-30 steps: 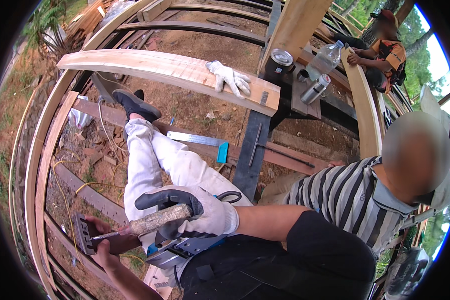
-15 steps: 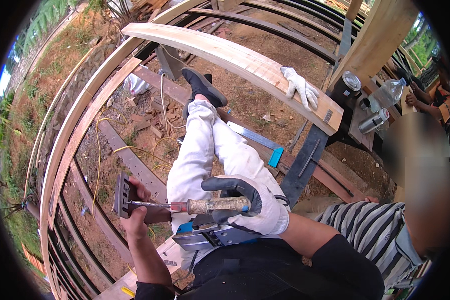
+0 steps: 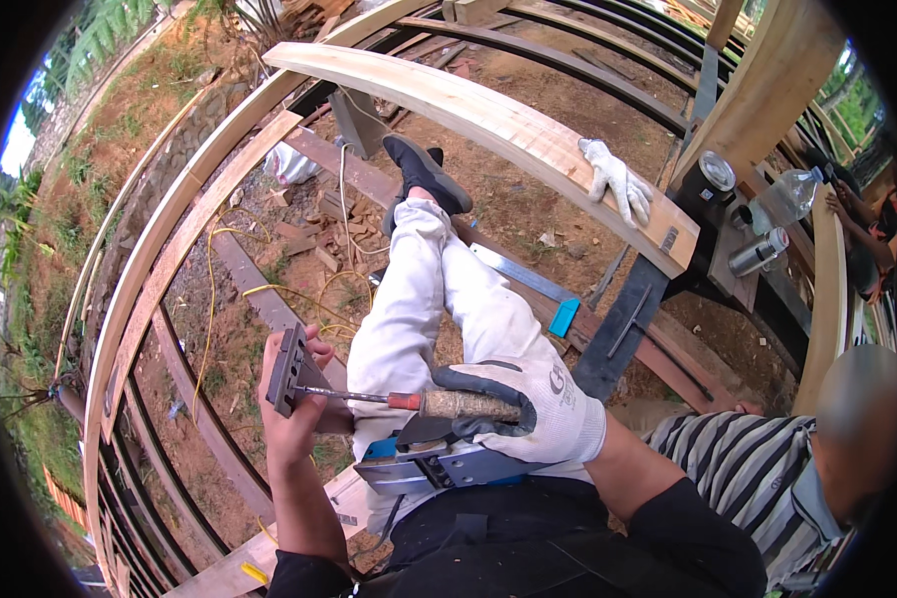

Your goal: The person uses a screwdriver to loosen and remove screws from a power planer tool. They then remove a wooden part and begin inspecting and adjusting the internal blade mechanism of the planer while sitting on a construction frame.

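Outdoors, amid brown soil (image 3: 513,135) and pale timber beams (image 3: 473,112). Holding a dark slotted metal block (image 3: 287,371) in bare left hand (image 3: 289,431), with fingers bent around it, left of white trousers (image 3: 404,304). Gripping a mottled-tan-handled screwdriver (image 3: 466,404) in white-and-grey gloved right hand (image 3: 543,414), with fingers curled round it, pointed at block.

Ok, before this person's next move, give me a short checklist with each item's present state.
1. Dark slotted part held by the left hand: ok, gripped between fingers and thumb.
2. Screwdriver held by the right hand: ok, handle in its grip.
3. Screwdriver aimed at the part: ok, shaft points to it.
4. Tip seated: cannot tell, too small to see.
5. Both hands gloved: not ok, right gloved, left bare.
6. Power tool disconnected: cannot tell, supply not visible.
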`<state>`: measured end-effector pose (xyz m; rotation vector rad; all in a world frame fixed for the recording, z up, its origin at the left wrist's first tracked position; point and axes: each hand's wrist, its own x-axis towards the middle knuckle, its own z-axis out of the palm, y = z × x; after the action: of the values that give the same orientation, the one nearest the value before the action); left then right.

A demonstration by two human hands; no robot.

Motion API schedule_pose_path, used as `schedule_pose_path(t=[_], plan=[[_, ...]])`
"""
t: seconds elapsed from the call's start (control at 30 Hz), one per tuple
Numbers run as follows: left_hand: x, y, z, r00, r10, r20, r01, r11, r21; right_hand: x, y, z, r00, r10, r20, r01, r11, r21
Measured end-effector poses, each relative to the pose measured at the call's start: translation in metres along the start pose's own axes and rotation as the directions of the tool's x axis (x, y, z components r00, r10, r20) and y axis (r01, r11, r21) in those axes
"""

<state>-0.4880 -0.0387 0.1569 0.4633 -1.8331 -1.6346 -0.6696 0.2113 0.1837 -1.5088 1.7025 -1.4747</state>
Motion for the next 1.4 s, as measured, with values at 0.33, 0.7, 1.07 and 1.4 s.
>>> schedule_pose_path(t=[0.33, 0.7, 1.07, 1.4], plan=[[0.012, 0.002, -0.015, 1.000, -0.018, 0.013, 0.018, 0.998, 0.059, -0.013, 0.020, 0.009, 0.999, 0.019, -0.042, -0.005, 0.949, 0.316], [0.030, 0.034, 0.012, 0.907, -0.004, 0.421, -0.087, 0.977, 0.196, 0.006, 0.017, 0.048, 0.922, 0.351, -0.165, -0.193, 0.784, 0.591], [0.027, 0.020, 0.038, 0.937, -0.103, 0.333, 0.080, 0.993, 0.082, 0.012, 0.019, 0.067, 0.880, 0.233, -0.414, -0.042, 0.906, 0.421], [0.009, 0.016, 0.051, 0.917, 0.394, 0.064, -0.390, 0.849, 0.358, 0.014, 0.006, 0.078, 0.833, 0.419, -0.362, -0.080, 0.738, 0.670]])
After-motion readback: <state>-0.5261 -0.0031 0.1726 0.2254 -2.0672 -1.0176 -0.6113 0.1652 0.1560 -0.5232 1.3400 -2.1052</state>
